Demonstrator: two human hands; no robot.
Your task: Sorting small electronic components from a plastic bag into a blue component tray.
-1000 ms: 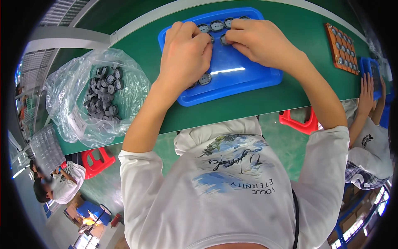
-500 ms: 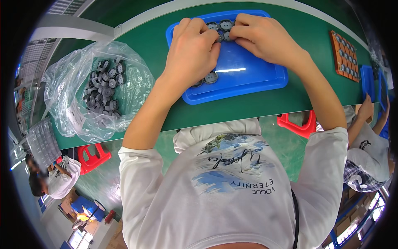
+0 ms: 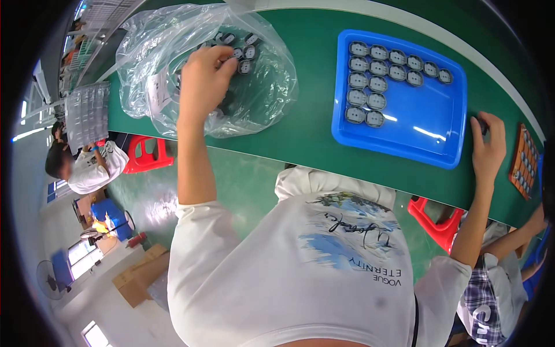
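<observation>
My left hand (image 3: 202, 78) reaches into a clear plastic bag (image 3: 272, 104), its fingers curled among loose grey round plastic parts (image 3: 249, 52). Whether it grips one of them is hidden. To the right, my right hand (image 3: 490, 147) rests by the outer side of a blue tray (image 3: 399, 151), with a small dark grey part (image 3: 483, 125) pinched between thumb and fingers. In the tray, several grey round parts (image 3: 376, 84) stand in neat rows along the left and far sides.
An orange board (image 3: 522, 162) with rows of round pieces lies at the table's right end. Red stools (image 3: 147, 154) stand by the near table edge. A co-worker's arm (image 3: 523, 234) shows at the lower right, and another person (image 3: 95, 168) at the far left.
Both hands have left the tray: the left moved to the bag, the right to the tray's right side. The view has swung, showing the rows of parts uncovered.
</observation>
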